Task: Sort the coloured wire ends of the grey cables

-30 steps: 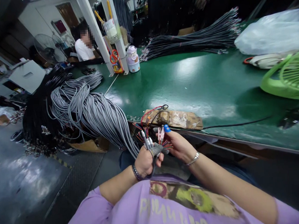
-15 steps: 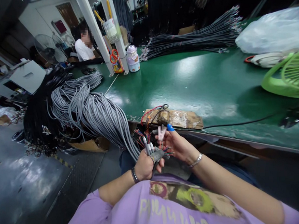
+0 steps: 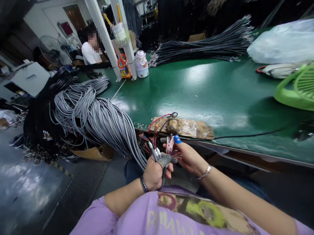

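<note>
Several grey cables (image 3: 154,154) with white ends and fanned coloured wires are gripped in my left hand (image 3: 157,171), which has grey coverings on some fingers. My right hand (image 3: 188,156), with a blue cover on one fingertip, pinches a small pale pink clip-like piece (image 3: 170,144) right beside the wire ends. Behind both hands, a worn wooden block (image 3: 186,127) with red and black leads lies at the table's near edge. A large bundle of grey cables (image 3: 100,114) hangs over the edge to the left.
The green table (image 3: 176,91) bears a purple-white bottle (image 3: 142,65), a bundle of dark cables (image 3: 200,48), a plastic bag (image 3: 286,44) and a green fan (image 3: 305,85). Black cables (image 3: 36,129) are heaped at the left. A person in white (image 3: 90,52) sits in the background.
My right hand and the clip-like piece have moved slightly left and down, closer to the wire ends. My left hand still grips the cables. The view has shifted a little.
</note>
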The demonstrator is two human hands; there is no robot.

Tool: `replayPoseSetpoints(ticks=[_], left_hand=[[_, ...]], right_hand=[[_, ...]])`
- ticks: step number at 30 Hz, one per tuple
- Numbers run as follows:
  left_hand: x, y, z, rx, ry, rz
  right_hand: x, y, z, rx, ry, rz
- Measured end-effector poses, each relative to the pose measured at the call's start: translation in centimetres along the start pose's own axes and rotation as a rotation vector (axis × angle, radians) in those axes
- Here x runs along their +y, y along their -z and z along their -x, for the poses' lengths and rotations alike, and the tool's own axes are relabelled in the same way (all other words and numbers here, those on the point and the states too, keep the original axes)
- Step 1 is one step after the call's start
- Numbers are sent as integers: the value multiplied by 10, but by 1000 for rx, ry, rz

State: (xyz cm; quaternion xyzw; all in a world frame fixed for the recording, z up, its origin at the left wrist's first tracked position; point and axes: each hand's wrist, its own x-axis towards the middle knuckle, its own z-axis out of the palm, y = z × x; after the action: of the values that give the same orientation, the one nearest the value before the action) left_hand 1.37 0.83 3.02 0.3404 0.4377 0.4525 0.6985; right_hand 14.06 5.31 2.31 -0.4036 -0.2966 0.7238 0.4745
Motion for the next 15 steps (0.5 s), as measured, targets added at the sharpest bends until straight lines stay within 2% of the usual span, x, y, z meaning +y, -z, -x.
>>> replayPoseSetpoints(ticks=[4,9,15], left_hand=[[0,1,0,1,16,-14],[-3,2,1,1,25,-44],[-2,3,3,5,32,-51]], right_hand=[[-3,-4,-4,9,-78,-172],[-2,-5,-3,37,-73,-209],[5,-1,-3,-14,-80,-237]])
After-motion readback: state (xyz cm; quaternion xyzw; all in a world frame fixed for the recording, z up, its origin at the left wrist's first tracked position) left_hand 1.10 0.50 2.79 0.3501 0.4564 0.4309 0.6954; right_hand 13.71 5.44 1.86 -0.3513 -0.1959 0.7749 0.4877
